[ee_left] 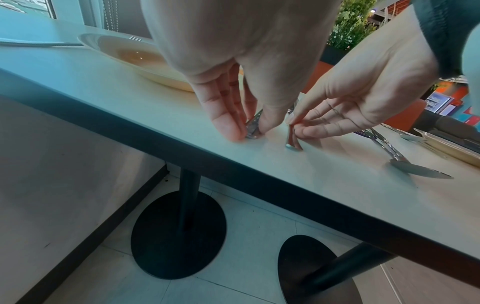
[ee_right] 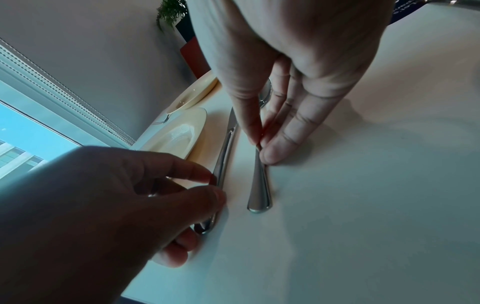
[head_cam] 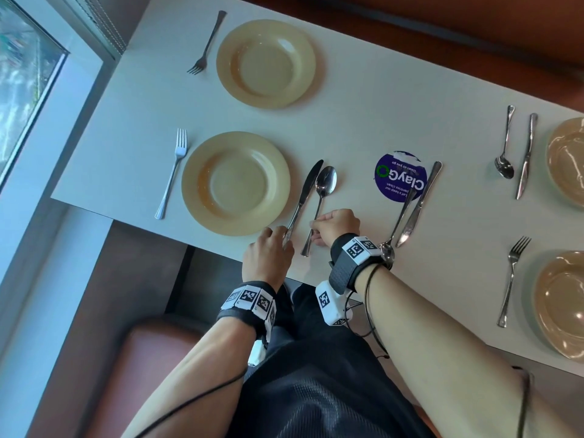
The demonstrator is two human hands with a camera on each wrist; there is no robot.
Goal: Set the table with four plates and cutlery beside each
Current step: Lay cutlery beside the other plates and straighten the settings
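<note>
A cream plate (head_cam: 235, 183) sits near the table's front edge, with a fork (head_cam: 172, 173) on its left. On its right, a knife (head_cam: 303, 197) and a spoon (head_cam: 320, 200) lie side by side on the table. My left hand (head_cam: 286, 235) pinches the knife handle (ee_right: 226, 148) between thumb and fingers (ee_left: 228, 121). My right hand (head_cam: 313, 227) pinches the spoon handle (ee_right: 259, 191) at mid-length. A second plate (head_cam: 267, 63) with a fork (head_cam: 207, 42) sits farther back. Two more plates (head_cam: 568, 159) (head_cam: 562, 305) are at the right edge.
A loose spoon (head_cam: 399, 213) and knife (head_cam: 418, 203) lie crossed over a purple sticker (head_cam: 399, 177). Another spoon (head_cam: 505, 143) and knife (head_cam: 526, 156) lie left of the far right plate, and a fork (head_cam: 513, 279) by the near one. A window (head_cam: 25, 74) borders the left side.
</note>
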